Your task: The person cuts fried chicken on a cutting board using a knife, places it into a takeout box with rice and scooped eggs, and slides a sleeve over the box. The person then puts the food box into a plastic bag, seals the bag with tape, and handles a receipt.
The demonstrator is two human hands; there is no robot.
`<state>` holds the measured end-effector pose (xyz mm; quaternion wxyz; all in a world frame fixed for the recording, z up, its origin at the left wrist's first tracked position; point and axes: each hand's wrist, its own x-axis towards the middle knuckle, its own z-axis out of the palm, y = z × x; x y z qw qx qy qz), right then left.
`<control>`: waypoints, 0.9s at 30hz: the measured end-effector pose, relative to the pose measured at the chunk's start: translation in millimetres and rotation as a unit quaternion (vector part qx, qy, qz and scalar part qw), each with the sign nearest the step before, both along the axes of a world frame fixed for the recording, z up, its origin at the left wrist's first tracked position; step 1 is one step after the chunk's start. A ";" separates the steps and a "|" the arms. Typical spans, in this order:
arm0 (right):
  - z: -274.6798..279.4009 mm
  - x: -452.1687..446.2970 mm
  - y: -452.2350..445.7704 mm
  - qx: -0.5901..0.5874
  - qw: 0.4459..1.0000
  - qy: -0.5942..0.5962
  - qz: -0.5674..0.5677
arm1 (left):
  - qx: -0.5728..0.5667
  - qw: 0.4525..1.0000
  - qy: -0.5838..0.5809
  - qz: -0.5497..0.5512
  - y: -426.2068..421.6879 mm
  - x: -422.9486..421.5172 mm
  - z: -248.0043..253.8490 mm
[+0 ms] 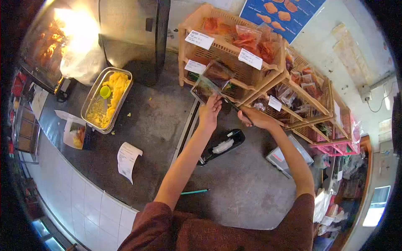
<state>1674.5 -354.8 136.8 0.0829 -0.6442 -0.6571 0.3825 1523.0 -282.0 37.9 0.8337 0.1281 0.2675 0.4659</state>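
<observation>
The tray [89,112] lies behind the receipt [128,160] and left of the tape dispenser [222,146], which sits before the baskets [260,83].

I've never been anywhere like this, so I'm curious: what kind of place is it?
Probably a food shop's packing counter: orange baskets hold bagged sauces or seasonings, a metal tray holds yellow food, and a printed slip lies nearby.

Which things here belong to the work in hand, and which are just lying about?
Seemingly in use:
- clear packets with dark contents, in the left hand
- what look like scissors, in the right hand

Seemingly lying about:
- curled printed slip
- green stick
- black tape dispenser
- tray of yellow food
</observation>
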 end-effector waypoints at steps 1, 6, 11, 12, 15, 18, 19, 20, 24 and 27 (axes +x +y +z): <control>-3.9 4.1 0.9 -0.005 1.000 0.000 0.005 | 0.004 1.000 -0.007 -0.002 -0.2 0.1 -1.1; 0.2 11.5 5.4 -0.028 0.999 0.028 0.024 | 0.002 0.999 -0.048 0.005 1.1 3.4 -1.3; 0.1 16.4 6.9 -0.063 0.998 0.028 0.007 | 0.003 0.998 -0.060 0.004 2.0 4.3 -1.5; 0.5 16.8 8.1 -0.065 0.998 0.011 0.018 | 0.001 0.998 -0.062 0.006 1.4 4.5 -0.9; 2.5 16.0 9.3 -0.067 0.997 -0.021 0.032 | 0.000 0.998 -0.068 0.005 0.8 4.8 -0.6; 6.5 14.2 8.0 -0.073 0.997 -0.022 0.023 | 0.006 0.997 -0.073 0.009 0.6 6.2 -1.6; 4.1 16.9 9.6 -0.082 0.996 -0.027 0.027 | 0.008 0.997 -0.073 0.012 0.5 6.4 -2.3; 3.2 18.2 10.3 -0.090 0.995 -0.033 0.032 | 0.007 0.997 -0.074 0.010 0.6 6.3 -2.3; 15.1 8.0 7.0 -0.054 0.997 -0.040 0.036 | 0.012 0.997 -0.078 -0.004 0.1 4.1 -3.5; 14.1 8.0 6.9 -0.038 0.997 -0.053 0.052 | 0.012 0.997 -0.075 -0.009 -0.5 4.6 -3.5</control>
